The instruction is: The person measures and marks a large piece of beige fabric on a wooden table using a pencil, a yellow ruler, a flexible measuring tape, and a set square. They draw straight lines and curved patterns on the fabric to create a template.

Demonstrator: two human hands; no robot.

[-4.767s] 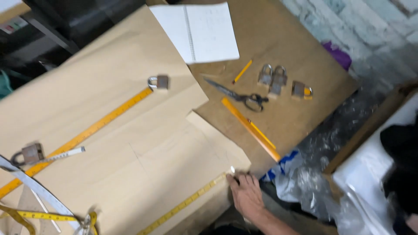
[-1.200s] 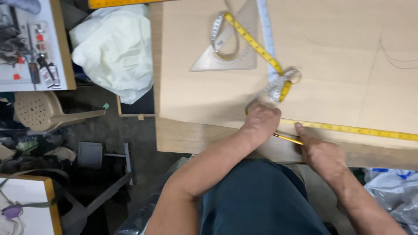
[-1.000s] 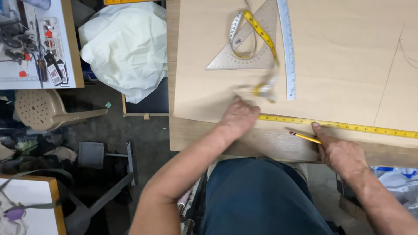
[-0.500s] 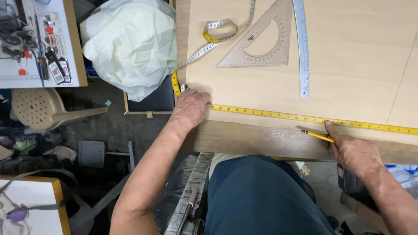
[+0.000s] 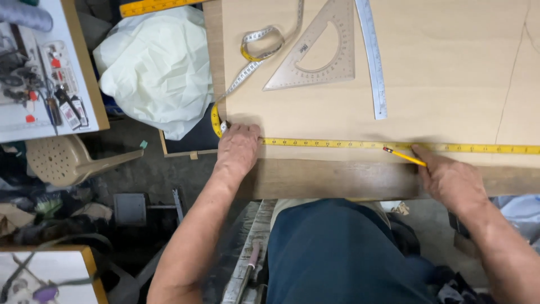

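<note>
Tape measure [image 5: 349, 144], yellow, lies stretched flat along the near edge of a large sheet of brown paper [image 5: 439, 73] that covers the table [image 5: 337, 179]. The left hand [image 5: 237, 149] presses its end down at the paper's left corner, fingers flattened and bent over the tape rather than curled into a fist. The loose remainder of the tape curls back past that corner and loops up beside a clear plastic set square [image 5: 318, 53]. The right hand [image 5: 450, 177] pinches a yellow pencil [image 5: 405, 157], tip resting on or just at the tape (too fine to tell which), while its fingertips also bear down on the tape there.

As far as progress goes, the tape looks laid out and pinned at both points, and the pencil is in place; no fresh mark at the tip can be made out, so the marking itself seems not yet done. A faint pencil line already runs down the paper at the far right. A long clear ruler [image 5: 372, 56] lies untouched just right of the set square.
</note>
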